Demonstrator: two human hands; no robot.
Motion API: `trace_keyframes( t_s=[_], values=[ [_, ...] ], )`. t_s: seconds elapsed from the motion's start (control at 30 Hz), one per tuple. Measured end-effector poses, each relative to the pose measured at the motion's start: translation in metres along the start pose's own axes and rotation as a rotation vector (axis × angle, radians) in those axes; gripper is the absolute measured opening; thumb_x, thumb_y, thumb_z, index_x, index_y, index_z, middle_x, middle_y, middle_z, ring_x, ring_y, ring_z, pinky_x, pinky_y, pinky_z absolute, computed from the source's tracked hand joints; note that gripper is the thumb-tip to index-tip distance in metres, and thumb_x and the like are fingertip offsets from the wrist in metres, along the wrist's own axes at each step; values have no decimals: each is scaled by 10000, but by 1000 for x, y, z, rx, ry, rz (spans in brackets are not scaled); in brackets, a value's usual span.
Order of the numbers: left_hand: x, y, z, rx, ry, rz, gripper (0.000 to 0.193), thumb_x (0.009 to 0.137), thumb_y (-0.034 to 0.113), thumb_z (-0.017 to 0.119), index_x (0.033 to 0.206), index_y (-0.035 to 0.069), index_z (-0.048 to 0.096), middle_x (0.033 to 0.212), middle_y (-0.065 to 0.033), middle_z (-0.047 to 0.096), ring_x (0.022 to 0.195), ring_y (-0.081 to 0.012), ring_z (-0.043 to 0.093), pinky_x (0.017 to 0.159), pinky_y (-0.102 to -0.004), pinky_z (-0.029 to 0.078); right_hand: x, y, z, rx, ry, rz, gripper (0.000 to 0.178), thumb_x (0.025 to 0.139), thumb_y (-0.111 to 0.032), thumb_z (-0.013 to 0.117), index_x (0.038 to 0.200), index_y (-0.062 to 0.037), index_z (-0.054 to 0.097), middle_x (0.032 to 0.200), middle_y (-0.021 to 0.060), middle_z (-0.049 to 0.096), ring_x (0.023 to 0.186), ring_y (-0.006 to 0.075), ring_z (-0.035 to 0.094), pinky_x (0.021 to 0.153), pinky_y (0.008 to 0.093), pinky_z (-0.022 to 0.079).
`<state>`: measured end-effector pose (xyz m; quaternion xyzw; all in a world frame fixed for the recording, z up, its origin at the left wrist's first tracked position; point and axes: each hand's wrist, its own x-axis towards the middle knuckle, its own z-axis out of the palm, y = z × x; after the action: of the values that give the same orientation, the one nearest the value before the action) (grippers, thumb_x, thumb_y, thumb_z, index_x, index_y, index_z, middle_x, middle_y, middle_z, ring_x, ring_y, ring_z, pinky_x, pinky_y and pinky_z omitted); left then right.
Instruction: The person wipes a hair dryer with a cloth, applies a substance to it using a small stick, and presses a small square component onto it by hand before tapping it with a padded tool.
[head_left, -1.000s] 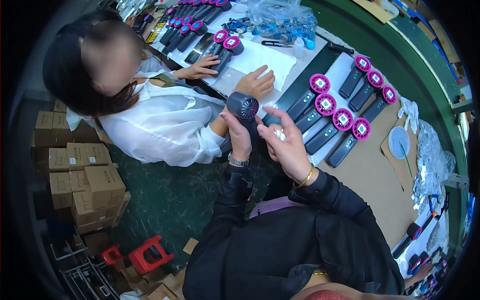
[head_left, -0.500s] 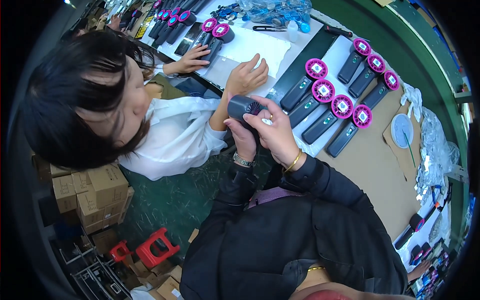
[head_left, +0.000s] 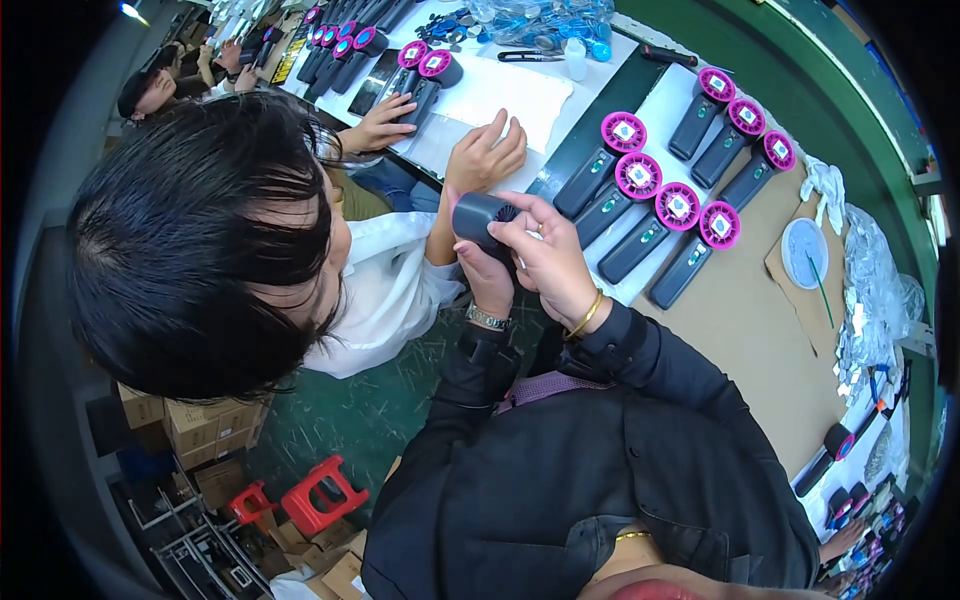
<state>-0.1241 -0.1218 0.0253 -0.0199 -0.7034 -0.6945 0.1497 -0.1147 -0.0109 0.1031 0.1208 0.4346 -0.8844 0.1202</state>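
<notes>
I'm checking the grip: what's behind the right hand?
The dark fan shows past the right hand: its round body and some of its vented end. The surface under that hand is covered.

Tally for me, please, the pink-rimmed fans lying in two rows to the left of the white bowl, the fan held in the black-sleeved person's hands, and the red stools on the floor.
Far-row fans: 3
Near-row fans: 4
Held fan: 1
Red stools: 2
Total: 10
</notes>
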Motion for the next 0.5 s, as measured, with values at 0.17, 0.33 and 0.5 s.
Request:
trace_keyframes(
  t_s=[0.17, 0.33, 0.5],
  values=[
    [2, -2, 0, 58, 14, 35, 1039, 1031, 820, 172, 1694, 19, 192, 1544, -150, 468, 1390, -254, 490, 1182, -379, 357, -2, -7, 2, 2, 15, 16, 433, 1012, -121, 688, 1413, 2, 583, 779, -57, 554, 550, -2, 426, 440, 191, 251],
    [1, 5, 2, 94, 17, 47, 1008, 1046, 802, 172, 1696, 32, 199, 1471, -128, 520, 1298, -215, 540, 1122, -346, 409, 6, -9, -10, 91, -17, 96, 394, 1035, -148, 644, 1402, -11, 604, 798, -36, 569, 523, 8, 400, 433, 191, 248],
    [4, -1, -2, -44, 3, -55, 970, 1058, 785, 163, 1690, 52, 235, 1384, -90, 562, 1192, -168, 566, 1044, -312, 446, 3, -13, -10, 105, -43, 115, 402, 1030, -138, 646, 1408, -8, 606, 802, -17, 576, 501, 16, 392, 424, 194, 249]
  ],
)
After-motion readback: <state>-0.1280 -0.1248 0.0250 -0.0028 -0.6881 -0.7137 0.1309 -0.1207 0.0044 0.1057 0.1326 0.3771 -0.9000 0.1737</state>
